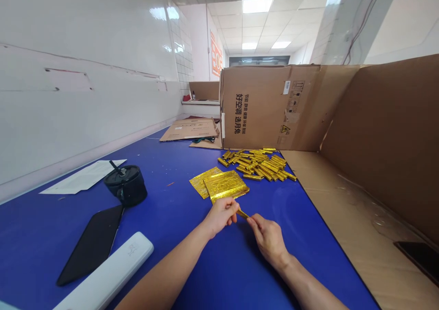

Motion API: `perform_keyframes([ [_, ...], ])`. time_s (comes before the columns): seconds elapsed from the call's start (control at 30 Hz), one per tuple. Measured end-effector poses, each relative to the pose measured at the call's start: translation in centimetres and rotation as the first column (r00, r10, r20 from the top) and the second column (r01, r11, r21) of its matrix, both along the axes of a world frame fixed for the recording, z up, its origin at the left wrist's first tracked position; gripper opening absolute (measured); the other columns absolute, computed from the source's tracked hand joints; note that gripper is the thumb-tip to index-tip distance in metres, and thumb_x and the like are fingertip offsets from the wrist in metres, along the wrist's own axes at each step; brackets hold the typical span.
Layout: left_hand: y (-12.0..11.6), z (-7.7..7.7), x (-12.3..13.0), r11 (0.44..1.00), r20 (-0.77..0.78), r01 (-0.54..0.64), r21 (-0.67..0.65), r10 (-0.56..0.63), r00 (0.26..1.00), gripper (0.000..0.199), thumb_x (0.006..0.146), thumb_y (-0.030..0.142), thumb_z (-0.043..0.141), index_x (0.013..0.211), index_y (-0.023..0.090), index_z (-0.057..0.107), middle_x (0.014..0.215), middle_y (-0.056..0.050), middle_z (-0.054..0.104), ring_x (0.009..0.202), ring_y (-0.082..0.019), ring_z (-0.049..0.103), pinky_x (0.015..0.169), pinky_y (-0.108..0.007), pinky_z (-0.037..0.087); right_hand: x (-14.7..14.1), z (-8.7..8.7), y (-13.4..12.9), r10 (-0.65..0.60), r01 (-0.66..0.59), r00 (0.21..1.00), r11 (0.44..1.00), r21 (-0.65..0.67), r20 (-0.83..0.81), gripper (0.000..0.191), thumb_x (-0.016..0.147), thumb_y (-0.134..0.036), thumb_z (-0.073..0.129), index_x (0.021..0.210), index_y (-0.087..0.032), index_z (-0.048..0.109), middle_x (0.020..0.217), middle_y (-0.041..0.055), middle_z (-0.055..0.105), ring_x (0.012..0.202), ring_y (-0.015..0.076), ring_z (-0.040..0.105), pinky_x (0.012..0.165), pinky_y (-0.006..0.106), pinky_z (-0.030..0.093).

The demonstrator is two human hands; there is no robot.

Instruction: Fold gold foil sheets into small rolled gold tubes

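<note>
Between my two hands is a thin gold foil roll (pixel 243 213), held above the blue table. My left hand (pixel 222 213) pinches its left end with closed fingers. The fingers of my right hand (pixel 269 237) are closed on its other end. Just beyond my left hand lies a stack of gold foil sheets (pixel 227 184), with another gold sheet (pixel 201 182) partly under it at the left. Farther back is a loose pile of small gold rolls (pixel 262 164). My fingers hide both ends of the held roll.
A black lidded mug (pixel 128 186), a white paper (pixel 82 178), a black phone-like slab (pixel 92 241) and a long white case (pixel 109 271) lie left. Cardboard walls (pixel 267 109) stand behind and right. Scissors (pixel 205 140) rest by flat cardboard (pixel 188 129).
</note>
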State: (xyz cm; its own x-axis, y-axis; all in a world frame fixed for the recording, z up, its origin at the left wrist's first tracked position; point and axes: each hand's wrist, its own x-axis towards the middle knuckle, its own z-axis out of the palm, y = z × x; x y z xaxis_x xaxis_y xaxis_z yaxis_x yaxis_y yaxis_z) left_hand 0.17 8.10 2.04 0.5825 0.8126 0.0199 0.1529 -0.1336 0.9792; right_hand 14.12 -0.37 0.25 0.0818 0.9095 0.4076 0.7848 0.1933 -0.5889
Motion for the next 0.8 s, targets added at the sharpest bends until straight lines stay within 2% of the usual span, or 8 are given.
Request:
perform_keyframes([
  [0.13, 0.1, -0.1, 0.0, 0.999, -0.007, -0.017, -0.031, 0.017, 1.0, 0.022, 0.076, 0.036, 0.042, 0.072, 0.015, 0.047, 0.048, 0.003, 0.048, 0.036, -0.007, 0.038, 0.036, -0.017, 0.026, -0.1, 0.4, -0.3, 0.015, -0.015, 0.999, 1.0, 0.014, 0.051, 0.035, 0.084, -0.04, 0.033, 0.069, -0.02, 0.057, 0.061, 0.0018, 0.057, 0.055, 0.0131, 0.05, 0.054, 0.022, 0.032],
  [0.27, -0.1, -0.2, 0.3, 0.999, 0.026, -0.028, 0.039, 0.027, 0.999, 0.009, 0.072, 0.022, 0.046, 0.076, 0.015, 0.048, 0.055, 0.004, 0.048, 0.045, -0.007, 0.043, 0.044, -0.018, 0.033, -0.1, 1.0, -0.5, 0.051, -0.052, 0.999, 0.996, -0.079, -0.02, 0.032, 0.085, -0.04, 0.032, 0.086, -0.022, 0.057, 0.069, 0.0008, 0.061, 0.06, 0.0141, 0.054, 0.056, 0.022, 0.036],
  [0.4, -1.0, -0.5, 0.8, 0.994, 0.024, 0.029, 0.109, -0.032, 0.999, 0.007, 0.071, 0.019, 0.048, 0.076, 0.016, 0.052, 0.058, 0.003, 0.05, 0.051, -0.008, 0.047, 0.051, -0.02, 0.037, -0.1, 1.0, -0.3, 0.119, -0.129, 0.989, 0.984, -0.123, -0.086, 0.032, 0.085, -0.039, 0.032, 0.076, -0.021, 0.057, 0.062, -0.0011, 0.058, 0.055, 0.0128, 0.051, 0.052, 0.021, 0.034],
  [0.53, -1.7, -0.6, 1.0, 0.991, -0.022, 0.045, 0.129, -0.042, 0.999, 0.013, 0.073, 0.028, 0.05, 0.068, 0.016, 0.051, 0.054, 0.003, 0.051, 0.048, -0.009, 0.047, 0.047, -0.02, 0.035, -0.2, 0.6, -0.2, 0.085, -0.097, 0.988, 0.991, -0.093, -0.13, 0.036, 0.085, -0.04, 0.032, 0.067, -0.018, 0.055, 0.056, -0.0013, 0.052, 0.05, 0.0113, 0.043, 0.05, 0.021, 0.033],
  [0.63, -1.7, -0.5, 0.9, 0.99, -0.046, 0.019, 0.142, -0.012, 0.999, 0.02, 0.073, 0.031, 0.051, 0.06, 0.016, 0.05, 0.048, 0.003, 0.05, 0.044, -0.009, 0.044, 0.045, -0.02, 0.031, -0.3, 0.5, -0.2, 0.069, -0.083, 0.987, 0.992, -0.092, -0.146, 0.038, 0.084, -0.042, 0.031, 0.067, -0.018, 0.055, 0.053, -0.0026, 0.047, 0.048, 0.0106, 0.039, 0.049, 0.021, 0.032],
  [0.8, -0.6, -0.1, 0.4, 0.989, -0.031, -0.065, 0.131, 0.069, 0.997, 0.023, 0.073, 0.034, 0.049, 0.059, 0.016, 0.048, 0.044, 0.005, 0.048, 0.039, -0.008, 0.039, 0.042, -0.019, 0.027, -0.1, 0.5, -0.1, 0.046, -0.067, 0.979, 0.993, -0.099, -0.199, 0.041, 0.084, -0.045, 0.03, 0.059, -0.018, 0.049, 0.048, -0.0043, 0.04, 0.046, 0.0095, 0.035, 0.043, 0.02, 0.029],
])
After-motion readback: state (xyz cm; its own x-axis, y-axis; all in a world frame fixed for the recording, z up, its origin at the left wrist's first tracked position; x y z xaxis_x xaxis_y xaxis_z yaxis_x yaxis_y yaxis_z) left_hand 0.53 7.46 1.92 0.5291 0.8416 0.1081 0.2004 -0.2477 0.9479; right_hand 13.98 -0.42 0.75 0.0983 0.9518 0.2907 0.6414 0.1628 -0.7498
